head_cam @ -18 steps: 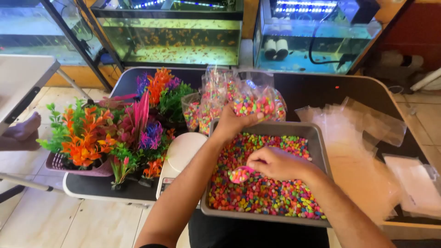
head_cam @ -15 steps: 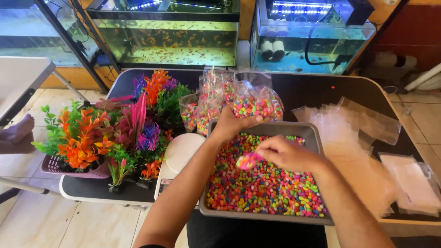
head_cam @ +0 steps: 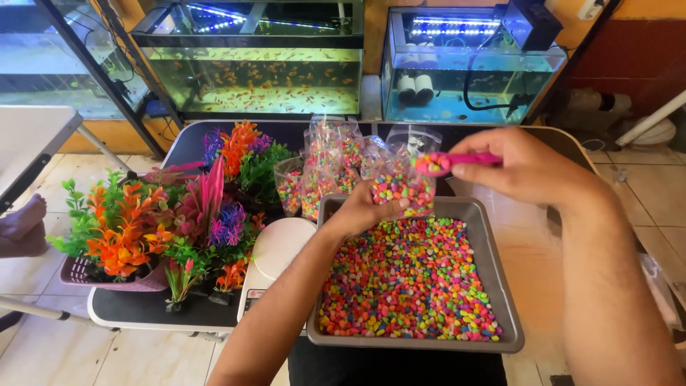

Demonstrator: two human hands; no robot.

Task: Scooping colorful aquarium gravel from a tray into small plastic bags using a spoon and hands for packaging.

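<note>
black counter (head_cam: 136,307) before 2 fish tanks (head_cam: 257,78). left hand (head_cam: 364,211) grips clear bag (head_cam: 404,182) of coloured pebbles over grey tray (head_cam: 500,286); right hand (head_cam: 529,168) pinches pink scoop (head_cam: 457,161).

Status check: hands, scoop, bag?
Left hand grips clear bag over tray. Right hand holds loaded pink scoop above bag. Nothing between.

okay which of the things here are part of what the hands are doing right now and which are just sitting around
In use: left hand holding clear bag; right hand holding pink scoop; grey tray of coloured pebbles.

Lying about: filled bags, plastic plants, white scale, fish tanks.
</note>
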